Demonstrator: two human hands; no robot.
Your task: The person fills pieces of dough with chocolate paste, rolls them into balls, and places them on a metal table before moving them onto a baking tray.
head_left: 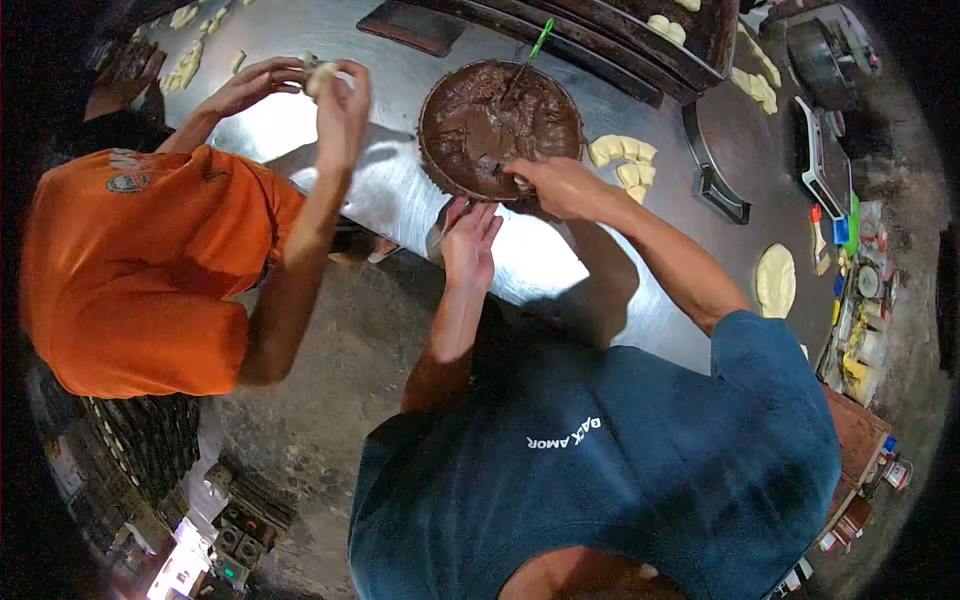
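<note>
The steel surface [300, 120] carries a bowl of chocolate filling [500, 125], still nearly full, with several shaped dough pieces [622, 155] just beside it and a flat dough round [775, 280] waiting apart, so filling work looks well underway with much left. The right hand [560, 185] is closed at the bowl's near rim, seemingly pinching something small. The left hand [470, 240] lies flat, fingers together, beneath the bowl's edge.

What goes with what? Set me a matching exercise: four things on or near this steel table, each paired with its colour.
Things:
1. chocolate filling in the round bowl
2. flat dough round
3. co-worker's shirt
4. utensil handle sticking out of the filling

Colours:
a. green
b. orange
c. brown
d. pale cream

Pairs: 1-c, 2-d, 3-b, 4-a
</note>
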